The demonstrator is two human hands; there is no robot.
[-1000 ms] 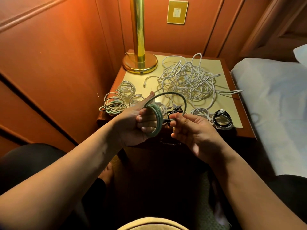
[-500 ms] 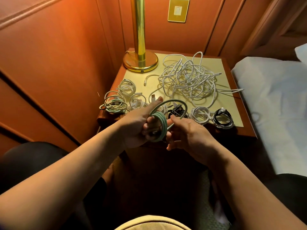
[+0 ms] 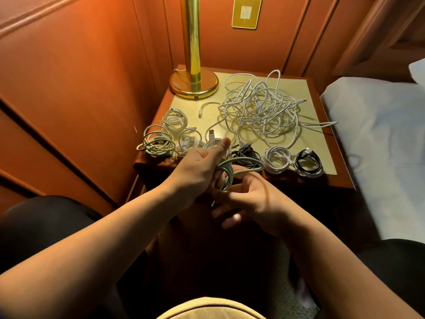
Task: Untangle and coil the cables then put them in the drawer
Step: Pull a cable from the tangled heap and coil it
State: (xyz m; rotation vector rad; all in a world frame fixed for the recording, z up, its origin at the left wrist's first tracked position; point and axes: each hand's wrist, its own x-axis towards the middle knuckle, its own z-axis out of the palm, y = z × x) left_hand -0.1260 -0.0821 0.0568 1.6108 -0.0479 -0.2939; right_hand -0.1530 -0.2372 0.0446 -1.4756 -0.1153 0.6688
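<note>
Nearest the camera, two bare forearms reach forward over dark-clad knees; the left hand [image 3: 202,166] has its fingers curled through a coil of smooth, pale green cable [image 3: 227,174], thumb pointing up and away, so the coil hangs as a tight round bundle just in front of the table's near edge; the right hand [image 3: 250,199] sits just beside and below it, fingers bent around the free end of the same green cable, which arcs from the coil over the top of that hand; its fingertips are blurred, and a small metal plug tip shows between the two hands. Beyond them stands a wooden bedside table [image 3: 340,183] with a pale yellow top; along its near edge lie wound coils: a black coil [image 3: 308,163] at the right, a white coil [image 3: 277,160] beside it, a loose black bundle [image 3: 247,153] partly hidden behind the hands, and several small white coils [image 3: 165,137] at the left; further back a large tangle of thin white cables [image 3: 262,109] spreads across the top; a polished brass lamp base [image 3: 194,85] stands at the far left corner; a brass wall plate [image 3: 246,12] sits on the wooden panelling behind; a white bed [image 3: 377,139] lies to the right.
</note>
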